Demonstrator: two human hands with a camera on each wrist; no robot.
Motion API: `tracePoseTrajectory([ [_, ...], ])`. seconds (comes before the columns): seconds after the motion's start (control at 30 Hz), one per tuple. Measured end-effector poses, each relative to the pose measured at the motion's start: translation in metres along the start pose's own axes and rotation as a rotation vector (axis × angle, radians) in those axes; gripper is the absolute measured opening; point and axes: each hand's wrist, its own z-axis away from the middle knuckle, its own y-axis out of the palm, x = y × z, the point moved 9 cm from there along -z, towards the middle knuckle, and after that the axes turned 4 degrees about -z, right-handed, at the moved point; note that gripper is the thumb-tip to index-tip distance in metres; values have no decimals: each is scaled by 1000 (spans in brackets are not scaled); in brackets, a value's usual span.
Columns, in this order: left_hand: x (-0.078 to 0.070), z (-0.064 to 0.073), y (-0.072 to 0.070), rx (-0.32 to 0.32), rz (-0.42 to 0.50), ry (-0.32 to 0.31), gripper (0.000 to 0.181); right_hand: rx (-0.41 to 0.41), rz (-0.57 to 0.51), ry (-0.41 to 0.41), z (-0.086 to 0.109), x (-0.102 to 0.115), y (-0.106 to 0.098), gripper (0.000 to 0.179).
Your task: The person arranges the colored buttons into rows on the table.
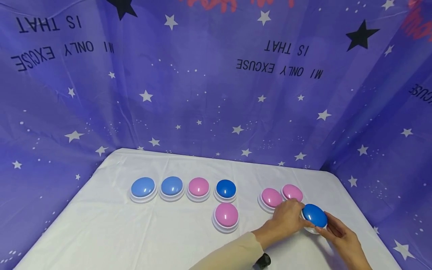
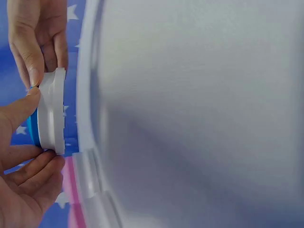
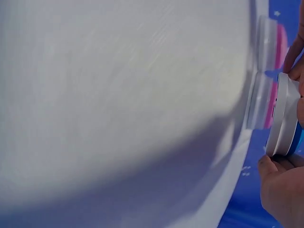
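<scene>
Hanging above the table, a round push button with glossy blue dome and white plastic base (image 1: pixel 315 215) is held between two bare hands. In the left wrist view a gap is seen between its flat underside and the table. No long axis is offered by its round outline; the dome is turned upward, and the base faces the tabletop. Its left edge is gripped by the left hand (image 1: pixel 288 219), with thumb and fingers bent around the rim. The right edge is pinched by the right hand (image 1: pixel 345 240), so neither hand can be called nearer: both are in contact.

Just beyond the left hand, two pink-domed buttons with white bases (image 1: pixel 271 197) (image 1: pixel 292 192) are placed side by side. They are partly covered by this hand, and whether they are touched by it cannot be told. The way leftward is crossed by the left forearm in a beige sleeve (image 1: pixel 237 249), near which a small black object (image 1: pixel 264 260) is seen. Farther left, a pink-domed button (image 1: pixel 227 215) is set in front of a row of four: dark blue (image 1: pixel 225 188), pink (image 1: pixel 198 186) and two light blue (image 1: pixel 172 185) (image 1: pixel 143 186). All are carried by the white-covered table (image 1: pixel 152 232), backed by a purple star-printed curtain (image 1: pixel 202 93).
</scene>
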Motion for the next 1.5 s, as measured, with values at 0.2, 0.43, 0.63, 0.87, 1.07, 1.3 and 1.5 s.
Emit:
tracePoseTrajectory([
  [0.2, 4, 14, -29, -34, -21, 34, 43, 10, -15, 15, 13, 22, 11, 84],
  [0.43, 16, 37, -59, -74, -31, 54, 46, 29, -21, 39, 25, 43, 31, 85],
  [0.63, 32, 56, -79, -75, 32, 30, 49, 26, -68, -79, 32, 70, 51, 76],
  [0.87, 51, 77, -100, -111, -5, 16, 53, 58, -97, -131, 34, 93, 80, 74],
  [1.07, 71, 92, -118, -140, -40, -4, 55, 89, -184, -213, 34, 110, 107, 70],
  [1.3, 106, 117, -140, -192, 1, -88, 54, 137, -246, -286, 31, 131, 147, 68],
  [1.5, 135, 148, -158, -271, 7, -118, 54, 199, -297, -361, 31, 150, 190, 65],
])
